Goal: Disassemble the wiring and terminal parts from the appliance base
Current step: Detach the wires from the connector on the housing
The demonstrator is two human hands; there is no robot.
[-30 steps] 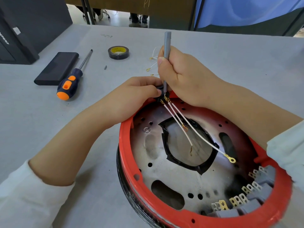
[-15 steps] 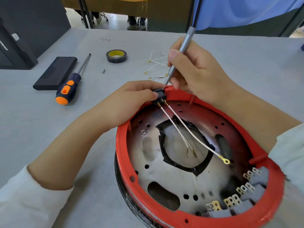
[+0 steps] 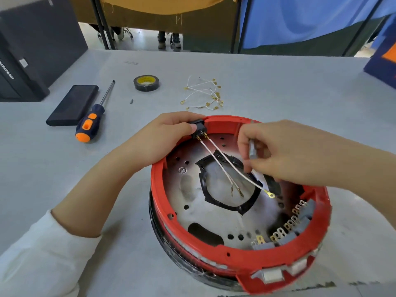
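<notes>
The round red appliance base lies open side up in front of me, showing a metal plate with holes. My left hand pinches a small black switch at the far rim. Thin white wires with gold terminals run from the switch across the plate. My right hand hovers over the plate and grips a thin grey screwdriver; its fingers reach down toward the wires. Grey terminal blocks with gold tabs line the near right rim.
Several loose white wires with gold terminals lie beyond the base. A roll of black tape, an orange-and-blue screwdriver, a flat black case and a tiny screw sit at the back left. A black box stands far left.
My right hand has come away from the switch with the grey screwdriver and moved right and down over the plate. The left hand still holds the switch.
</notes>
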